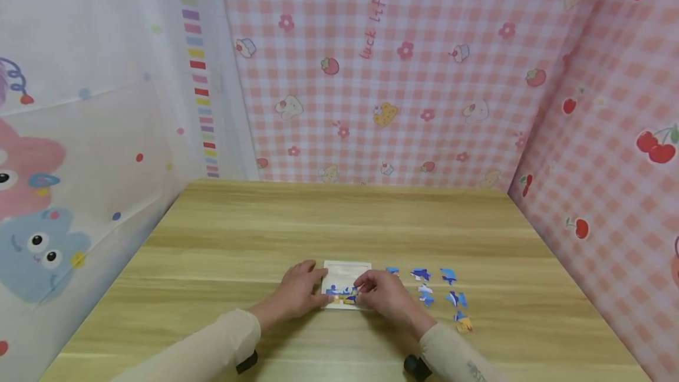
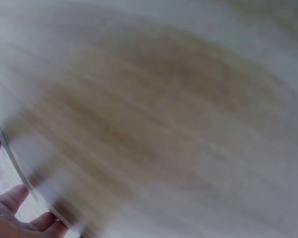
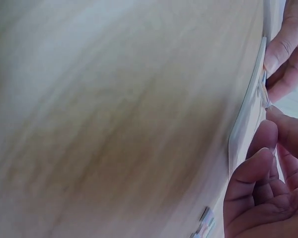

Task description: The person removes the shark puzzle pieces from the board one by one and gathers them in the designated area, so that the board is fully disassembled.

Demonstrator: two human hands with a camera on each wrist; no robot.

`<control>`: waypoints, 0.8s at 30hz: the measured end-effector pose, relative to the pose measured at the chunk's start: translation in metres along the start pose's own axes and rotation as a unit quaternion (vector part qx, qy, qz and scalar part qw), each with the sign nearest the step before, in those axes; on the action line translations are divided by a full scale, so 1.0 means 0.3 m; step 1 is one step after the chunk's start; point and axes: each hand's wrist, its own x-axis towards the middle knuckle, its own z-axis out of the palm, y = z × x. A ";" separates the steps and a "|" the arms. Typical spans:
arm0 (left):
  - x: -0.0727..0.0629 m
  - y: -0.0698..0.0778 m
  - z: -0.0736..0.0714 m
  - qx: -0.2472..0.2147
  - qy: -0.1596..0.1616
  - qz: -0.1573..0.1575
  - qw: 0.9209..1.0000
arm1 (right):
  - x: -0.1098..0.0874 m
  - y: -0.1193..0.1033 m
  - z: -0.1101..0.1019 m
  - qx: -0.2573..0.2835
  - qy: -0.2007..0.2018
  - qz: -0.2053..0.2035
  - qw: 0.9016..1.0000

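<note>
A white puzzle tray (image 1: 347, 270) lies on the table with joined blue and yellow jigsaw pieces (image 1: 342, 295) along its lower part. My left hand (image 1: 299, 290) rests at the tray's left edge, its thumb by the lower left pieces and its other fingers along the side. From the right, my right hand (image 1: 386, 295) reaches over the tray and pinches a small puzzle piece (image 3: 266, 101) between thumb and forefinger. That piece stands tilted at the tray's surface, beside the left thumb. Its picture is mostly hidden by the fingers.
Several loose puzzle pieces lie right of the tray, among them a dark blue one (image 1: 421, 274) and a blue and yellow one (image 1: 464, 322). Wood-grain table (image 1: 339, 217) surrounds them. A pink checked cloth (image 1: 403, 81) hangs behind, with more cloth at both sides.
</note>
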 end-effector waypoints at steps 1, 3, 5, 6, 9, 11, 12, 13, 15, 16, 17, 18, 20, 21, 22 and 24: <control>0.000 0.000 -0.001 0.001 0.000 -0.001 1.000 | -0.002 -0.003 -0.004 0.007 -0.001 0.004 1.000; -0.001 0.001 -0.005 0.001 0.000 0.000 1.000 | -0.006 -0.008 -0.013 0.017 0.001 0.009 1.000; -0.001 0.002 -0.007 0.002 -0.002 -0.001 1.000 | -0.013 -0.009 -0.025 0.023 0.001 0.014 1.000; -0.002 0.003 -0.008 0.003 -0.002 -0.001 1.000 | -0.017 -0.007 -0.031 0.023 0.003 0.012 1.000; -0.003 0.006 -0.008 0.003 -0.002 -0.001 1.000 | -0.034 0.001 -0.055 0.010 0.011 -0.001 1.000; -0.003 0.008 -0.008 0.003 -0.004 -0.005 1.000 | -0.045 0.011 -0.072 -0.004 0.018 -0.010 1.000; -0.004 0.009 -0.007 0.002 -0.005 -0.006 1.000 | -0.050 0.016 -0.082 -0.007 0.021 -0.012 1.000; -0.004 0.009 -0.007 0.002 -0.006 -0.008 1.000 | -0.056 0.020 -0.091 -0.010 0.023 -0.011 1.000; -0.005 0.010 -0.006 0.000 -0.007 -0.009 1.000 | -0.067 0.032 -0.112 -0.009 0.024 -0.006 1.000; -0.005 0.010 -0.005 -0.002 -0.007 -0.010 1.000 | -0.072 0.038 -0.123 -0.009 0.025 -0.003 1.000; -0.005 0.010 -0.005 -0.004 -0.007 -0.009 1.000 | -0.076 0.045 -0.135 -0.005 0.026 -0.001 1.000; -0.006 0.011 -0.006 -0.006 -0.007 -0.010 1.000 | -0.081 0.051 -0.147 -0.005 0.028 0.000 1.000; -0.007 0.011 -0.007 -0.009 -0.006 -0.009 1.000 | -0.090 0.064 -0.174 -0.003 0.029 -0.001 1.000; -0.008 0.011 -0.007 -0.011 -0.007 -0.009 1.000 | -0.095 0.070 -0.188 -0.004 0.031 0.000 1.000; -0.008 0.012 -0.008 -0.012 -0.007 -0.008 1.000 | -0.100 0.074 -0.203 0.001 0.033 0.001 0.999; -0.008 0.013 -0.008 -0.013 -0.007 -0.008 1.000 | -0.113 0.078 -0.232 0.008 0.037 0.003 0.999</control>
